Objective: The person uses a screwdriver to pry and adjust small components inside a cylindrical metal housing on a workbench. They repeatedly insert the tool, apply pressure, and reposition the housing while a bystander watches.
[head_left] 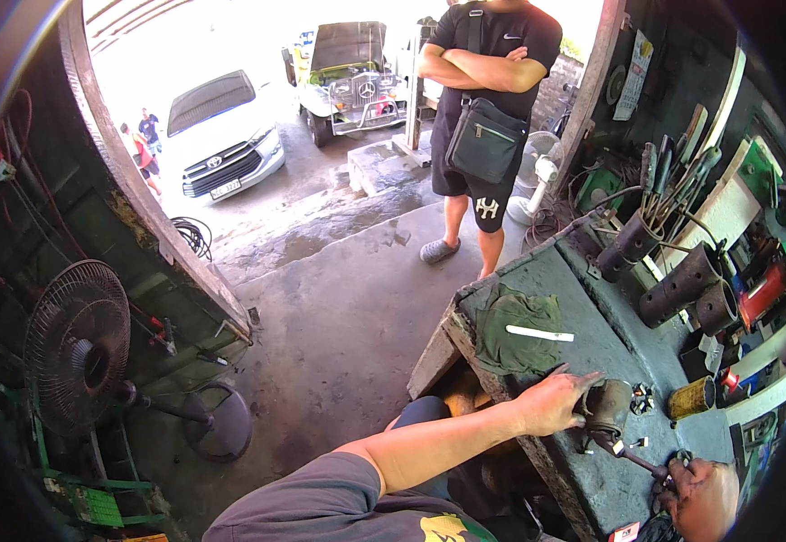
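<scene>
A brownish metal cylinder (608, 403) lies on the workbench, and my left hand (551, 404) is closed against its left side, one finger stretched along the top. From the cylinder's lower end a dark metal rod (643, 462) slants toward the near right; whether the two are joined I cannot make out. My right hand (705, 495) wraps round the rod's far end, hiding it. Several small black-and-white pieces (641, 398) sit just right of the cylinder. A white strip (540, 333) rests on a green cloth (512, 316) beyond my left hand.
The workbench (583, 303) carries a yellow can (692, 397), metal tubes (679, 285) and a holder of tools (630, 244). A person (492, 99) stands arms crossed past its far end. At left is a black fan (81, 352); vehicles (223, 135) are outside.
</scene>
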Demonstrator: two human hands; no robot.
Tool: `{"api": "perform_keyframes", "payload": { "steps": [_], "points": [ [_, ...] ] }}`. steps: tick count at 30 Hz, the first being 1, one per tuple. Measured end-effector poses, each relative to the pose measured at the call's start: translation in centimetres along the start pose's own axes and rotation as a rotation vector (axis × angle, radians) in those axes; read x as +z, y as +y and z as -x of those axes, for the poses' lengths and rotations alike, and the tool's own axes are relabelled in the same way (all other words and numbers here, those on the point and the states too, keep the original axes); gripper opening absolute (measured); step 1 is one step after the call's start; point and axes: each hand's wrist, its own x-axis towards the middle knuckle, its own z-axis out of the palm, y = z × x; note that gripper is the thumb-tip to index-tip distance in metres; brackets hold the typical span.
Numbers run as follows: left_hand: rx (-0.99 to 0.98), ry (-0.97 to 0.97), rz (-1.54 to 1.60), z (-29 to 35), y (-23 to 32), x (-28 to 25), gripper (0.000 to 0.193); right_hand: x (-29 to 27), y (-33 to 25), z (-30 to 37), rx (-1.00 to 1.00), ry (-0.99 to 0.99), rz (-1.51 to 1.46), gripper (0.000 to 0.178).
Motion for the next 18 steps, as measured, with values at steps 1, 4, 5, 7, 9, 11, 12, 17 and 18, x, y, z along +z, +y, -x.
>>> {"api": "perform_keyframes", "payload": {
  "steps": [1,4,5,7,9,11,12,17,18],
  "points": [
    [0.013,0.019,0.005,0.0,0.1,0.1,0.104,-0.4,-0.1,0.0,-0.012,-0.003,0.007,0.045],
    [-0.021,-0.016,0.017,-0.1,0.1,-0.1,0.103,-1.1,-0.4,-0.3,-0.033,0.0,0.017,0.043],
    [-0.042,-0.044,0.023,-0.1,0.2,-0.2,0.103,-1.2,-0.5,-0.4,-0.023,-0.016,0.015,0.042],
    [-0.038,-0.033,0.032,0.0,0.3,-0.4,0.104,-1.3,-0.6,-0.6,-0.001,-0.044,0.013,0.041],
    [-0.048,-0.042,0.044,-0.1,0.4,-0.4,0.104,-1.4,-0.7,-0.7,0.002,-0.055,0.021,0.04],
    [-0.047,-0.045,0.022,-0.1,0.4,-0.5,0.104,-1.5,-0.8,-0.5,0.002,-0.061,0.028,0.039],
    [-0.07,-0.063,0.025,-0.1,0.5,-0.5,0.104,-1.6,-0.8,-0.4,0.002,-0.062,0.031,0.039],
    [-0.072,-0.085,-0.01,-0.1,1.1,-1.3,0.103,-1.2,-0.9,-0.6,0.026,-0.077,0.045,0.039],
    [-0.087,-0.097,-0.001,-0.1,1.3,-1.5,0.103,-0.8,-0.8,-0.8,0.029,-0.078,0.045,0.04]
  ]
}}
